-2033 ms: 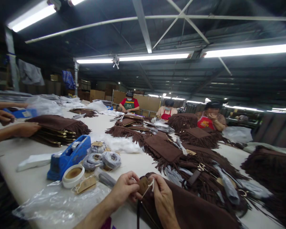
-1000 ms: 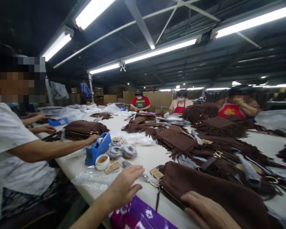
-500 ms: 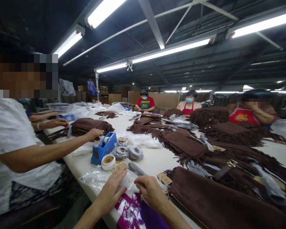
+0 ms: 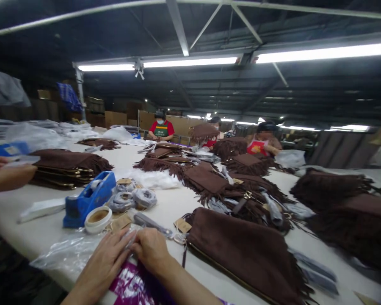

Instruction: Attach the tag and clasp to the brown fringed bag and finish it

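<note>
My left hand (image 4: 109, 258) lies on a pile of clear plastic bags (image 4: 66, 254) at the table's near edge, fingers stretched and pressing on the plastic. My right hand (image 4: 150, 248) is right beside it, fingers curled as if pinching the plastic; what it grips is hard to make out. A brown suede fringed bag (image 4: 241, 250) with a kraft tag (image 4: 181, 224) lies just right of my hands. A purple printed bag (image 4: 133, 286) sits under my wrists.
A blue tape dispenser (image 4: 89, 199), a tape roll (image 4: 98, 218) and grey bundles (image 4: 130, 199) stand ahead on the white table (image 4: 178, 203). Heaps of brown fringed bags (image 4: 228, 186) cover the middle and right. A co-worker's hand (image 4: 6, 176) reaches in at left; people in aprons work at the far side.
The view swung right, so the person in white at left is now out of frame. My two hands came together on the clear plastic pile, leaving the brown bag lying on the table.
</note>
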Demonstrator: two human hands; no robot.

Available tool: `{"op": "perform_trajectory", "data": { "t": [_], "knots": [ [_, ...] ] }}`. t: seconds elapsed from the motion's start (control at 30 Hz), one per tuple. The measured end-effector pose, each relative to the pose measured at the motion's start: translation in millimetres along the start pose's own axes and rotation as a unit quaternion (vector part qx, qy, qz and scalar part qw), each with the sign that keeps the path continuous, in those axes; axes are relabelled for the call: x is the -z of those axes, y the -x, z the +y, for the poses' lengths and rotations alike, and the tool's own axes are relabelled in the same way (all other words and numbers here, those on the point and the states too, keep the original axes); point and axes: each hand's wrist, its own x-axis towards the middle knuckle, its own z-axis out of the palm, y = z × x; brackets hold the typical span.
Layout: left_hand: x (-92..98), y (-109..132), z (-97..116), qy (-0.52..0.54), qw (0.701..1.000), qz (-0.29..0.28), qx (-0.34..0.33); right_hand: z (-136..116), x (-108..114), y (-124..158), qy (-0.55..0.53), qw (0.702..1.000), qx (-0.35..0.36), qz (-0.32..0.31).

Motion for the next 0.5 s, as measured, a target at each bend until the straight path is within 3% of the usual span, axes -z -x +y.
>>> {"op": "perform_trajectory", "data": {
  "t": [0.13,0.27,0.4,0.5],
  "knots": [
    [5.8,-3,3,-0.044,0.999,-0.017,-0.01,8,15,7,0.028,0.999,0.012,-0.023],
    [10.2,-4,13,-0.06,0.998,-0.017,0.002,35,41,42,0.064,0.997,0.007,-0.048],
    [2.9,-1,7,-0.068,0.998,0.002,-0.006,87,81,111,0.071,0.995,-0.063,-0.01],
    [1.1,-3,-1,-0.08,0.996,0.014,-0.033,123,109,182,-0.032,0.986,-0.15,0.062]
  ]
}}
